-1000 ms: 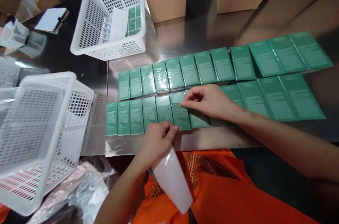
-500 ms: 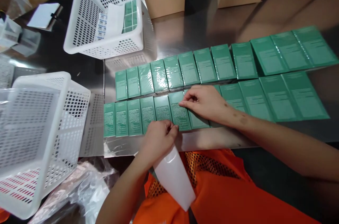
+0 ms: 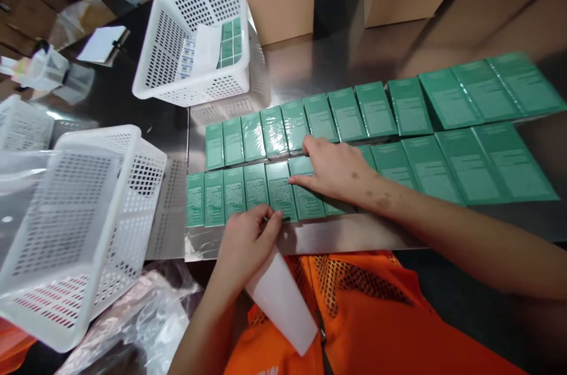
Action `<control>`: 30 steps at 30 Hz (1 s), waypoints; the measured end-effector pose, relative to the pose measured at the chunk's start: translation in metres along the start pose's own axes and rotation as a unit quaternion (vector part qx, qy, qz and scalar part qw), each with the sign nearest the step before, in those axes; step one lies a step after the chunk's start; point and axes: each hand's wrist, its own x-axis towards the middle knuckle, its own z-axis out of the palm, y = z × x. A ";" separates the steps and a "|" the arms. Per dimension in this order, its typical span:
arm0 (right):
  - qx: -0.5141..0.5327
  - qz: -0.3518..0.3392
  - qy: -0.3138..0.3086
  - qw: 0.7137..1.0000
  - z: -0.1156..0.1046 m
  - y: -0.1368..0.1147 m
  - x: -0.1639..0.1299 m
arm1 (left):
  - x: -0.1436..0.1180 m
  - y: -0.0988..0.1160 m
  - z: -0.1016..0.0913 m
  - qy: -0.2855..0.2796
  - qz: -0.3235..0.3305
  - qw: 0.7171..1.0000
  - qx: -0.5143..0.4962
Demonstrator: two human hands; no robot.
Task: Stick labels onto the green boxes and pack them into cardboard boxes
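Two rows of green shrink-wrapped boxes (image 3: 376, 109) lie flat and edge to edge across the steel table (image 3: 310, 56), running from centre-left to the right edge of the frame. The right hand (image 3: 339, 171) rests on the near row at centre, fingers stretched out and close together, fingertips pressing on one green box (image 3: 305, 195). Just below it, at the table's near edge, the left hand (image 3: 245, 242) pinches a white backing strip (image 3: 283, 304) between thumb and fingers; the strip hangs down over the orange vest (image 3: 376, 316). Whether a label is on it cannot be told.

Boxes in the left half of the near row carry paler printed patches; I judge these already handled, with the boxes to the right left to do.

A white perforated basket (image 3: 195, 50) in the upper left holds label sheets; another basket (image 3: 75, 233) sits at lower left.
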 end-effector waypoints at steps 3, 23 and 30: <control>-0.010 0.002 -0.025 1.000 -0.011 0.004 0.016 | -0.004 -0.012 -0.004 0.024 -0.002 0.999 -0.037; 0.598 -0.026 0.172 0.782 0.041 -0.056 -0.046 | -0.001 -0.073 -0.050 0.228 -0.014 0.846 -0.481; 0.444 -0.107 0.241 0.856 0.028 -0.042 -0.052 | -0.030 -0.068 -0.045 0.172 0.041 0.846 -0.503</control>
